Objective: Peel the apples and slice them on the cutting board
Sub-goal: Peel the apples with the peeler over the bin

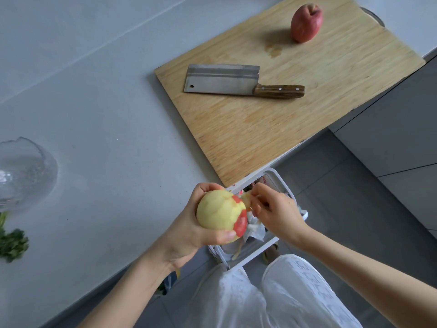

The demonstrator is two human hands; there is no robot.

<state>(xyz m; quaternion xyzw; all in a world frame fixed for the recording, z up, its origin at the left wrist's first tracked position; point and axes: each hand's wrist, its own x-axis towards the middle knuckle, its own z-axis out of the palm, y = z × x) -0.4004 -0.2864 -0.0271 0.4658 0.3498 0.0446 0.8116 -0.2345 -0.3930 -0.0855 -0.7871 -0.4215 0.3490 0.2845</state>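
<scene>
Wears loose white trousers (290, 301) of thin, crinkled cloth with faint pale lettering down the right leg; leaves left forearm (132, 287) and right forearm (354, 263) bare.

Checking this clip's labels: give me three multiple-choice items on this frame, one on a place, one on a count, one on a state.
1. Where does the cleaver lie? A on the cutting board; B in a sink; C in a drawer.
2. How many apples show? A one; B two; C four.
3. What state is the held apple in the left hand in? A unpeeled; B mostly peeled; C sliced.
Answers: 1 A, its blade and handle rest flat on the wood. 2 B, the red apple on the board plus the held apple. 3 B, pale flesh shows, with only a few red patches of skin.
</scene>
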